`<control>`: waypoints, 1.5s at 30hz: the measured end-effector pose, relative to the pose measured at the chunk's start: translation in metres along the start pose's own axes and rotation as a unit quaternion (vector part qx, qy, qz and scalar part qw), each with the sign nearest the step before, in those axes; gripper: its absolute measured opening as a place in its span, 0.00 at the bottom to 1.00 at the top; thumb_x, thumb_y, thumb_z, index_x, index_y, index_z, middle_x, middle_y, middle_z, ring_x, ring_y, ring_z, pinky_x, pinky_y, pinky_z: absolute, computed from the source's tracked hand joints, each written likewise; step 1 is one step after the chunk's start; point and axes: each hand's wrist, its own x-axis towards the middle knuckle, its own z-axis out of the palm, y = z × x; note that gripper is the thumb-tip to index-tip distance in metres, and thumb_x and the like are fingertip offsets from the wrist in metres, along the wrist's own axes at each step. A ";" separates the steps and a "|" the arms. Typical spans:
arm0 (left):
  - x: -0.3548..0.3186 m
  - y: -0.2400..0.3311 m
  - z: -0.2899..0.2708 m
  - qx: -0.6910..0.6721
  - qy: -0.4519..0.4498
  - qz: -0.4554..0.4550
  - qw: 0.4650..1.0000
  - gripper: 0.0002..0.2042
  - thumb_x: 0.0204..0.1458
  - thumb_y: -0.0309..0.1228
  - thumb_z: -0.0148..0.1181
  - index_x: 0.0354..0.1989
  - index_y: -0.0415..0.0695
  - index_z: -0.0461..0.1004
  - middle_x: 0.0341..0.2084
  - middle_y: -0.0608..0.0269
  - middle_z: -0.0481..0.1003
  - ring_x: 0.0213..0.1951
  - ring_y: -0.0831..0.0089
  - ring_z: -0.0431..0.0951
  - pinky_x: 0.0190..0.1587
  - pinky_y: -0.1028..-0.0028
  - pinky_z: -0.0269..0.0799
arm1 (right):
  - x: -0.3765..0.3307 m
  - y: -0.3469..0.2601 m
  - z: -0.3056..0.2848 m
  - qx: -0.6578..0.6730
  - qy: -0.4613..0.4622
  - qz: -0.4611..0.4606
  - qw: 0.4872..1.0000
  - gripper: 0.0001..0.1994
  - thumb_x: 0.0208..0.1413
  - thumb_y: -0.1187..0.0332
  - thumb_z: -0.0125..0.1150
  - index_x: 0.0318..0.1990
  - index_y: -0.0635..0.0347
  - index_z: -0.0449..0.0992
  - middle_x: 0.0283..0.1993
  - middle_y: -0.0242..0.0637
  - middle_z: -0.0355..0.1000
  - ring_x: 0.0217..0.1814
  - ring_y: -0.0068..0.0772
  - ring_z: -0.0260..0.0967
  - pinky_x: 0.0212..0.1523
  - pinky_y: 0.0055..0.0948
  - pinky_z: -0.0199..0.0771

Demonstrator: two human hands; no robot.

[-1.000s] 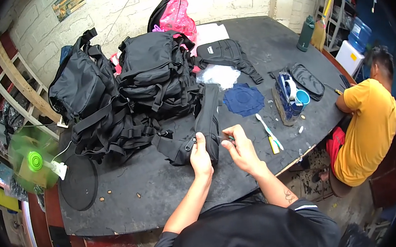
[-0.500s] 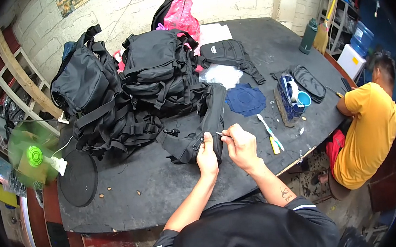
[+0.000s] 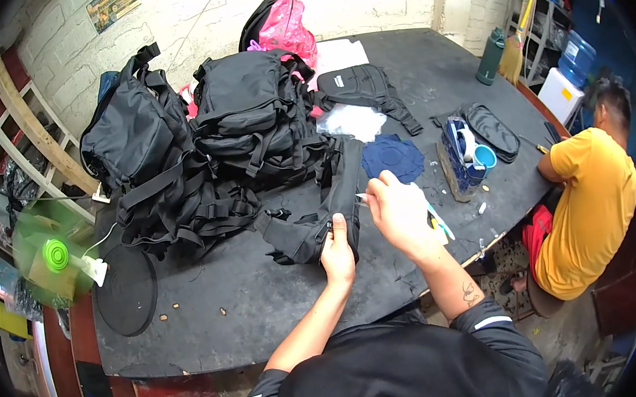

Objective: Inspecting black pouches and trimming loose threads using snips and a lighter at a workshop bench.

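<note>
My left hand (image 3: 337, 256) grips the near end of a black padded bag strap (image 3: 343, 179), thumb on top, close to a small dark zipper or buckle part. The strap runs away from me toward a large black backpack (image 3: 244, 91). Raised just right of the strap, my right hand (image 3: 397, 214) is closed in a pinch. From its fingertips juts a small, pale, pointed thing (image 3: 361, 198), too small to name. Beyond that hand lie dark blue cloth pieces (image 3: 392, 159); a blue-and-white brush (image 3: 440, 223) is partly hidden behind it.
Another black bag (image 3: 134, 124) stands at the left, near a spinning green fan (image 3: 56, 255). A tray of tape rolls (image 3: 460, 157) and a black pouch (image 3: 494, 134) lie to the right. A person in a yellow shirt (image 3: 588, 213) sits at the table's right edge.
My right hand has risen and moved away from the strap, up and to the right, with the pale pointed thing still pinched. My left hand stays on the strap.
</note>
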 end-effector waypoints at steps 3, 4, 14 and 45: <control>-0.003 0.003 0.004 0.024 0.008 0.028 0.999 0.21 0.59 0.46 0.49 0.18 0.45 0.65 0.18 0.79 0.59 0.24 0.86 0.54 0.28 0.84 0.55 | 0.002 -0.002 0.001 -0.014 -0.009 -0.017 1.000 0.06 0.50 0.69 0.56 0.26 0.59 0.68 0.27 0.39 0.64 0.25 0.43 0.68 0.25 0.39 0.66; -0.003 0.004 0.004 0.022 0.005 0.033 0.999 0.20 0.59 0.46 0.49 0.20 0.45 0.66 0.19 0.78 0.61 0.24 0.86 0.56 0.29 0.84 0.56 | 0.002 -0.004 0.001 -0.014 -0.009 -0.017 1.000 0.06 0.50 0.69 0.56 0.26 0.59 0.68 0.27 0.39 0.64 0.25 0.43 0.68 0.25 0.39 0.66; 0.000 0.006 -0.004 -0.061 -0.005 0.027 0.998 0.15 0.60 0.41 0.48 0.25 0.45 0.70 0.24 0.75 0.68 0.28 0.86 0.63 0.34 0.83 0.61 | -0.027 -0.020 -0.007 -0.017 -0.065 -0.109 0.992 0.06 0.45 0.70 0.59 0.27 0.59 0.68 0.26 0.39 0.63 0.24 0.39 0.67 0.24 0.33 0.64; 0.066 0.055 -0.046 -0.250 -0.138 -0.017 0.958 0.25 0.62 0.46 0.35 0.63 0.44 0.53 0.61 0.59 0.57 0.60 0.64 0.59 0.62 0.68 0.56 | -0.072 -0.004 0.051 0.742 -0.027 0.229 0.629 0.09 0.57 0.69 0.56 0.27 0.59 0.67 0.17 0.22 0.57 0.13 0.12 0.46 0.17 0.17 0.47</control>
